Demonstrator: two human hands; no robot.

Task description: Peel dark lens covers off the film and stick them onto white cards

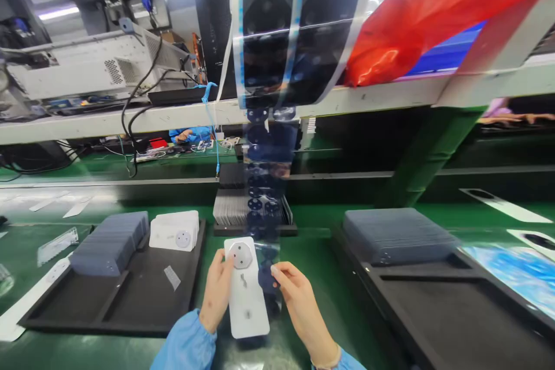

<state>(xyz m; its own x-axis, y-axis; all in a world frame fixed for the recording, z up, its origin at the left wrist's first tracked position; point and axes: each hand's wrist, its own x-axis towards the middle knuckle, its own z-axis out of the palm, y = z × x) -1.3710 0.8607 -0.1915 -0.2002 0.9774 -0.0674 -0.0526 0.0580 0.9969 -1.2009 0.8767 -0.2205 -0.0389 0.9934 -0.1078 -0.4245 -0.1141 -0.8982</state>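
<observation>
My left hand (217, 288) grips a white, phone-sized back panel (248, 311) by its left edge, with the thumb on the front. Near the panel's top sits a grey, roughly round camera patch with small dark holes. Thumb and forefinger of my right hand (301, 303) pinch a dark blue rounded film sticker (265, 276) beside the panel's right edge. Behind it hangs a translucent strip of stickers (263, 185), coming down from a large dark roll (299, 34) above. Whether the pinched sticker is still joined to the strip, I cannot tell.
To the left, a black tray (147, 300) holds a row of grey panels (110, 243) and a stack of white panels (173, 231). Another black tray (451, 312) with grey panels (394, 234) is at right. A panel rack (232, 207) stands behind; a red bag (416, 23) hangs over the shelf.
</observation>
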